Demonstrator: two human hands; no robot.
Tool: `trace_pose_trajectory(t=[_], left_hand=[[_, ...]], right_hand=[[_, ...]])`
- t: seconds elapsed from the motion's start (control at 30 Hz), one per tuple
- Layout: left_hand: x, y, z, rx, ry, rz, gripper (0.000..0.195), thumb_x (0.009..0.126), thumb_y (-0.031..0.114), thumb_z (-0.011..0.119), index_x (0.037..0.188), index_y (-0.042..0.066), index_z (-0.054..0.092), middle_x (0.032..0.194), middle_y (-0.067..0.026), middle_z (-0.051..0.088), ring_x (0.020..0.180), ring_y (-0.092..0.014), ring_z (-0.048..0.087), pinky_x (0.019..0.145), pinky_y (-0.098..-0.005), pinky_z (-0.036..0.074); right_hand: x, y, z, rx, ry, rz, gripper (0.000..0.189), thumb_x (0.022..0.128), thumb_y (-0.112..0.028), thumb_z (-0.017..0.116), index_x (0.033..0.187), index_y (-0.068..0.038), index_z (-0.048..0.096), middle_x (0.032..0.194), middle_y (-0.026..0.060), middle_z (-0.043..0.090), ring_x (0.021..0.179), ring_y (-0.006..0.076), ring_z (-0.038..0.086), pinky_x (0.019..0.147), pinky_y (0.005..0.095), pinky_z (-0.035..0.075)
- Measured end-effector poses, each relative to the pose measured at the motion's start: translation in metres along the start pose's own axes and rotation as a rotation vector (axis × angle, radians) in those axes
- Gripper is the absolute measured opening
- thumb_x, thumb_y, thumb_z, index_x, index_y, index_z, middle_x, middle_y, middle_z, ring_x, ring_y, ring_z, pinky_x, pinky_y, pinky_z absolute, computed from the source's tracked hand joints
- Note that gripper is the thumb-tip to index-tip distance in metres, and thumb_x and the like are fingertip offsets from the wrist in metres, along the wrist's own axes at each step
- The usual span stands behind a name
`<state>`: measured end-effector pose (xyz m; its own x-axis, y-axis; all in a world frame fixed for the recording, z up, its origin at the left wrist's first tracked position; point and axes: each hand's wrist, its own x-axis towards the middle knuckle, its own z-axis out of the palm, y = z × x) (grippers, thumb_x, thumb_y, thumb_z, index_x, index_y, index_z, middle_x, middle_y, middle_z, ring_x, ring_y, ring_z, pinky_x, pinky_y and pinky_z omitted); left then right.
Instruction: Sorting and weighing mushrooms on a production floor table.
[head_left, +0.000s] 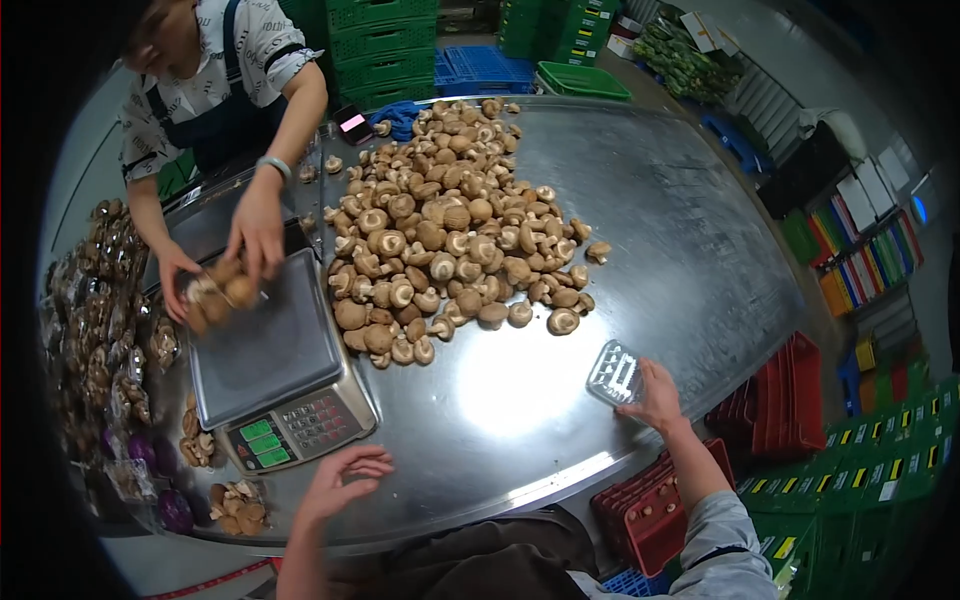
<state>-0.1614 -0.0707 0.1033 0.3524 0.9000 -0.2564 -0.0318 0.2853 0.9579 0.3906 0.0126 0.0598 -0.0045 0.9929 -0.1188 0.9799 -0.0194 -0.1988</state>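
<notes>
My right hand (654, 397) grips the edge of a clear plastic punnet (615, 373) over the right part of the metal table (660, 217). Nothing shows inside the punnet. My left hand (346, 478) hovers at the table's near side, fingers apart and holding nothing. It is close to the front corner of a digital weighing scale (266, 337), whose green display is lit. A large heap of shiitake mushrooms (450, 225) covers the middle of the table, beyond both hands. A pack of mushrooms (240, 508) sits left of my left hand.
Across the scale, a co-worker's hands (255, 232) hold a pack of mushrooms (217, 296). Many filled packs (97, 300) and purple vegetables (175, 511) line the left. Red crates (660, 510) stand below the table at right, near green crates (862, 480). A phone (352, 125) lies at the back.
</notes>
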Motion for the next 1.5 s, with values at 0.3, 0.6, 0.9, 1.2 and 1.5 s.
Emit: trace_pose_trajectory(t=[0.3, 0.6, 0.9, 1.2, 1.5], left_hand=[[0.098, -0.030, 0.139, -0.028, -0.049, -0.010, 0.034, 0.089, 0.002, 0.062, 0.122, -0.002, 0.057, 0.113, -0.0121, 0.065, 0.097, -0.015, 0.066, 0.087, -0.0257, 0.051], [0.130, -0.009, 0.159, 0.169, 0.118, 0.156, 0.038, 0.092, 0.011, 0.063, 0.126, -0.001, 0.052, 0.117, -0.0108, 0.063, 0.103, -0.016, 0.062, 0.084, -0.0262, 0.050], [0.107, -0.032, 0.093, -0.114, 0.083, -0.292, 0.032, 0.095, 0.016, 0.059, 0.119, 0.000, 0.046, 0.099, -0.0173, 0.067, 0.063, -0.023, 0.068, 0.040, -0.0276, 0.049], [0.121, -0.073, 0.050, -0.546, 0.636, -0.529, 0.029, 0.096, 0.008, 0.045, 0.121, -0.006, 0.040, 0.099, -0.0260, 0.064, 0.048, -0.024, 0.060, 0.032, -0.0270, 0.037], [0.268, -0.053, -0.003, -0.475, 0.881, -0.204, 0.016, 0.089, -0.004, 0.040, 0.101, -0.002, 0.052, 0.073, -0.0144, 0.057, 0.041, -0.017, 0.047, 0.032, -0.0283, 0.032]], right_hand=[[-0.008, 0.004, 0.001, 0.051, 0.139, -0.075, 0.089, 0.059, -0.031, 0.083, 0.133, 0.000, 0.043, 0.120, 0.0211, 0.055, 0.117, 0.0396, 0.050, 0.101, 0.0443, 0.041], [-0.021, -0.041, -0.076, 0.257, 0.178, -0.097, 0.027, 0.092, -0.011, 0.058, 0.118, -0.002, 0.059, 0.091, 0.0181, 0.070, 0.076, 0.0314, 0.070, 0.074, 0.0362, 0.056], [0.025, -0.164, 0.034, 0.986, -0.512, -0.171, 0.037, 0.093, -0.018, 0.061, 0.125, -0.001, 0.056, 0.081, 0.0113, 0.070, 0.066, 0.0157, 0.069, 0.064, 0.0284, 0.053], [0.056, -0.237, 0.096, 1.086, -0.578, 0.273, 0.040, 0.094, -0.004, 0.044, 0.133, 0.003, 0.039, 0.075, 0.0138, 0.065, 0.043, 0.0138, 0.052, 0.036, 0.0277, 0.042], [0.194, -0.280, 0.099, 0.962, -0.120, 0.212, 0.017, 0.093, -0.001, 0.045, 0.104, 0.007, 0.054, 0.065, 0.0103, 0.059, 0.041, 0.0172, 0.053, 0.039, 0.0315, 0.044]])
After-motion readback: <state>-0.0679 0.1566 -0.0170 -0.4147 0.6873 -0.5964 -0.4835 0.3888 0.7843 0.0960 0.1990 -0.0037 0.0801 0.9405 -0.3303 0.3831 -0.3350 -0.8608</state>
